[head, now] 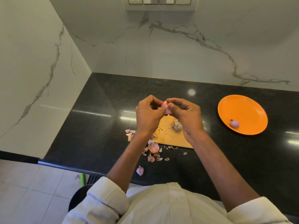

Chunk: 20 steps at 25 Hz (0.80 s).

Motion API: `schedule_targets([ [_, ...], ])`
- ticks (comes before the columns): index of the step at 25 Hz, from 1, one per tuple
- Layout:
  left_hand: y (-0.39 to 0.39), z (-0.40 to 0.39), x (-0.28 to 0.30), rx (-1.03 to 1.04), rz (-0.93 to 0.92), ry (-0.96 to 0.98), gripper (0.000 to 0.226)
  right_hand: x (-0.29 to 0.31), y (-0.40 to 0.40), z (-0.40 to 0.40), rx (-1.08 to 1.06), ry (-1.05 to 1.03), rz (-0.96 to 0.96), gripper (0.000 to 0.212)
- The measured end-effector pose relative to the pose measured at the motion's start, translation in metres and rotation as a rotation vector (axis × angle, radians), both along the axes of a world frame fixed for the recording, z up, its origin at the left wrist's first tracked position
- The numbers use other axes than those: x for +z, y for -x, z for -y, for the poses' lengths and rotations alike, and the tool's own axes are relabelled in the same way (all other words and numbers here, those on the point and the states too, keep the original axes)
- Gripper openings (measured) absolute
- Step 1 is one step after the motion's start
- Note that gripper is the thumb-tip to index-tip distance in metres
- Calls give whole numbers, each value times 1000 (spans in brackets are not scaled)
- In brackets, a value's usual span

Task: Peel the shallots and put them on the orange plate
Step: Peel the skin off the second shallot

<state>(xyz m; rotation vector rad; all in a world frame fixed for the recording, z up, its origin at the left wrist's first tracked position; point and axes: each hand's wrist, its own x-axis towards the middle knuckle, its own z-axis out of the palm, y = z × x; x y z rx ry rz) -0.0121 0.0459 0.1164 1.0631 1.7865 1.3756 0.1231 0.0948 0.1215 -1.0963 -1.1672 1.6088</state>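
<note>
— Two hands meet above the wooden cutting board (169, 135): where is the shallot?
— A pink shallot (166, 108) is pinched between them, left hand (148, 116) and right hand (186, 117) both curled round it, forearms angled inward.
— And the orange plate (242, 110)?
— Toward the counter's right edge, holding one peeled shallot (234, 123) (near the plate's front rim).

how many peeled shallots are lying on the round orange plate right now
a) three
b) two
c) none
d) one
d) a single peeled pink shallot lies near the front edge of the round orange plate; another shallot is held between the left hand and right hand above the wooden cutting board.
</note>
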Motion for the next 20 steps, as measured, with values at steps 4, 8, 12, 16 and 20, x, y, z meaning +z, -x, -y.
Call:
schedule_targets([
  [4, 9, 2, 3, -70, 202, -9, 15, 0, -2, -2, -51, 126, -153, 21],
  [8, 7, 8, -3, -115, 188, -50, 29, -1, -4, -3, -37, 246, -219, 24],
  [12, 6, 10, -9, -120, 89, -80, 26, -3, -5, -1, -28, 250, -139, 24],
  [16, -1, 14, -13, -81, 27, -115, 20, -4, -5, 1, -36, 253, -87, 24],
  [20, 0, 17, -18, -53, 12, -143, 19, -1, -5, 4, -55, 286, -83, 27],
])
